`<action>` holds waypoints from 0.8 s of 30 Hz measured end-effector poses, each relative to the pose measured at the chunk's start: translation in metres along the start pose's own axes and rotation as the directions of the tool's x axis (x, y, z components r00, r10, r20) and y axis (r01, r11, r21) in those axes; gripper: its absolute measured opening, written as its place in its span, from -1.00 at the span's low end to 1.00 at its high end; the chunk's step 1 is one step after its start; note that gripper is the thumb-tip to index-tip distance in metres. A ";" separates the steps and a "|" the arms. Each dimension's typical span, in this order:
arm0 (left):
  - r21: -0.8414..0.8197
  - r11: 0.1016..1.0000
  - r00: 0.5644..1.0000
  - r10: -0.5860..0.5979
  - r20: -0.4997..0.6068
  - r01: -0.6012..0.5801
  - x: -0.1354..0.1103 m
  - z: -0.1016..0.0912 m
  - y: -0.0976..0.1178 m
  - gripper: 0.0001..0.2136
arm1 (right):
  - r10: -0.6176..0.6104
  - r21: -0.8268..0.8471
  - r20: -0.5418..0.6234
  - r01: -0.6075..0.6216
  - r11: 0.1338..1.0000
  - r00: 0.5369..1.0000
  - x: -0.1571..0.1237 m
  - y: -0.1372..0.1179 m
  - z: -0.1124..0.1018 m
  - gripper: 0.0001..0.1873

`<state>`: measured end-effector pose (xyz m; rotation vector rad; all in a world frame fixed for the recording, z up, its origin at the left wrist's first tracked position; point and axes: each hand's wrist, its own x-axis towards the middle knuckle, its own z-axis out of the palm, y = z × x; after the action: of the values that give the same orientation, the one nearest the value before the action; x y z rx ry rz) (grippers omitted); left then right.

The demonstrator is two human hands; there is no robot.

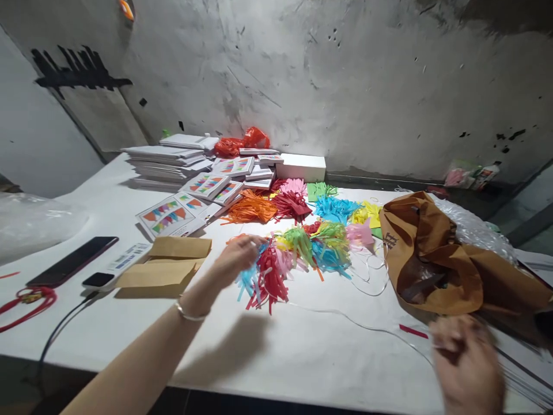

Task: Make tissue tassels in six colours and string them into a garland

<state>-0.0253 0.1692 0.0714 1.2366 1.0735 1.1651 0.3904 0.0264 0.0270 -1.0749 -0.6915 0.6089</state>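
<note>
A garland of multicoloured paper tassels (274,276) lies across the middle of the white table. My left hand (233,260), with a bracelet at the wrist, is closed at the left end of the garland, by the blue and red tassels. From there a thin white string (341,313) runs right towards my right hand (469,363). That hand, slightly blurred, is curled closed near the table's front right, with the string leading to it. Behind the garland lie loose fringed paper bunches: orange (251,207), dark red (291,206), blue (334,208) and yellow (365,213).
An open brown bag (432,259) stands at the right, with a red strip (413,331) before it. Printed cards (170,216) and white stacks (166,164) fill the back left. Brown paper pieces (158,274), a phone (73,260) and a cabled device (99,280) lie left.
</note>
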 end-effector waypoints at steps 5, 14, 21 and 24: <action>0.214 0.977 0.834 -0.141 0.533 0.028 -0.046 0.112 -0.027 -0.57 | 0.178 0.266 0.287 -0.257 0.929 0.941 -0.038 0.009 0.113 -0.66; 0.393 0.916 0.769 -0.195 0.609 -0.079 -0.049 0.119 -0.050 -0.66 | 0.147 0.326 0.317 -0.253 0.911 0.937 -0.037 0.019 0.132 -0.70; 0.332 0.943 0.928 -0.123 0.352 -0.001 -0.046 0.052 -0.043 -0.72 | 0.099 0.249 -0.008 -0.094 0.964 0.995 0.004 0.031 0.075 -0.70; 0.215 0.977 0.999 -0.005 0.052 -0.006 -0.040 0.018 -0.042 -0.70 | -0.031 0.176 -0.294 0.086 0.981 0.955 0.034 0.029 0.032 -0.77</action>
<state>-0.0096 0.1283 0.0291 1.4272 1.1832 1.0303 0.3847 0.0797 0.0166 -0.9406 -0.3996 0.4423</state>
